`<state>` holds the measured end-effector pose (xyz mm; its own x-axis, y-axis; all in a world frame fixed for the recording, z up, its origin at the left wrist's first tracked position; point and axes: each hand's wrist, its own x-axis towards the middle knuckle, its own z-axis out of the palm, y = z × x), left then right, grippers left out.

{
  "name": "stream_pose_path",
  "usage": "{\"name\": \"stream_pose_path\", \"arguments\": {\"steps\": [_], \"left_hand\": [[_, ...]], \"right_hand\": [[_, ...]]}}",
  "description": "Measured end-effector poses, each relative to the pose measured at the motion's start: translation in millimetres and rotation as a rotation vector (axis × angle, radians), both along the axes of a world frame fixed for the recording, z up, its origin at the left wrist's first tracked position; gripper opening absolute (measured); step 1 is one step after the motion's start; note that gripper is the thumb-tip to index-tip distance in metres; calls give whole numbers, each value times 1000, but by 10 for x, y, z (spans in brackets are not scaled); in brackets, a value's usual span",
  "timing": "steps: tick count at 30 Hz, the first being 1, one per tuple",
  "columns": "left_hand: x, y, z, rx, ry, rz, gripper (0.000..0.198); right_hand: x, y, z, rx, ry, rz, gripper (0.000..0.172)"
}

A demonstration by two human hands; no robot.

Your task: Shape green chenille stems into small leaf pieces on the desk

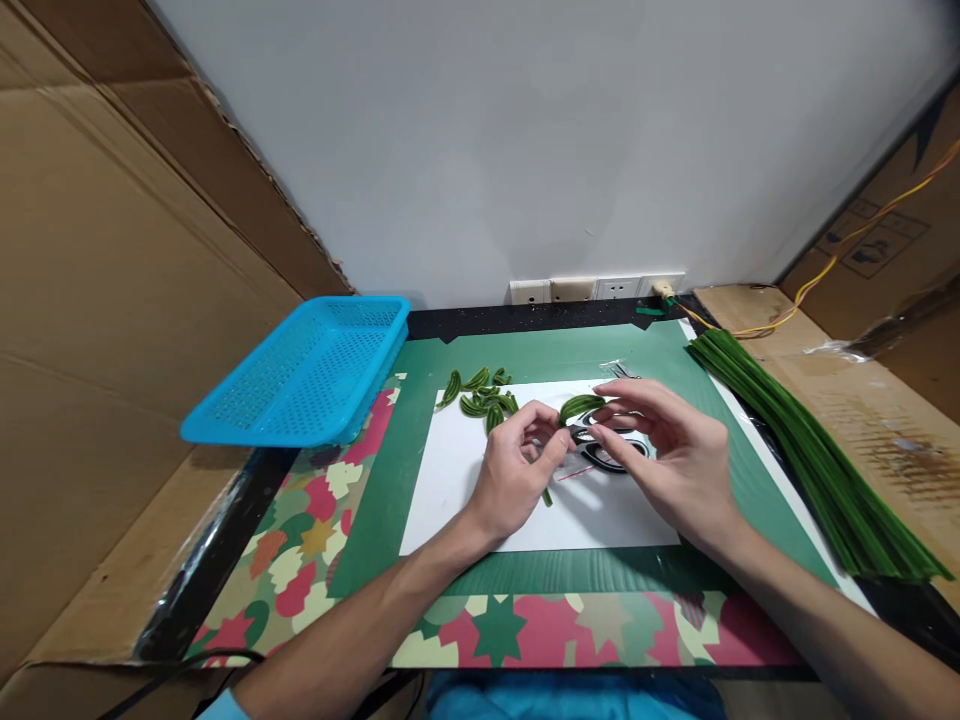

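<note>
A curved green leaf of fuzzy pipe cleaner (581, 405) is held up between my two hands over a white sheet. My left hand (517, 465) is closed, its thumb and fingertips pinching the leaf's lower left end. On the other side, my right hand (667, 450) has its curled fingertips at the leaf's right end, with the thumb lower down. Black-handled scissors (611, 460) lie on the sheet just behind and below the leaf, partly hidden by my fingers. Several similar green leaves (487, 402) are gathered to the left, beyond my left hand.
A bundle of green pipe cleaners (795, 450) lies along the right side. A blue perforated basket (296, 385) stands at the back left. Under the white paper (442, 500) is a green mat (375, 520). Cardboard (112, 250), wall sockets (574, 290) and a yellow-red wire (814, 283) border the table.
</note>
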<state>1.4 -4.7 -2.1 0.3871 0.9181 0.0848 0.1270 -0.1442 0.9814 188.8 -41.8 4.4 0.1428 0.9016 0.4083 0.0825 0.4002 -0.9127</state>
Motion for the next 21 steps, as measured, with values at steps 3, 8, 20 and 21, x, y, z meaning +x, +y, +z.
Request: {"name": "stream_pose_path", "arguments": {"steps": [3, 8, 20, 21], "left_hand": [[-1, -12, 12, 21, 17, -37, 19], [11, -36, -18, 152, 104, -35, 11], [-16, -24, -22, 346, 180, -39, 11], [-19, -21, -18, 374, 192, -26, 11]], "right_hand": [[4, 0, -43, 7, -23, 16, 30], [12, 51, -41, -83, 101, 80, 28], [57, 104, -33, -347, 391, 198, 62], [64, 107, -35, -356, 394, 208, 60]]}}
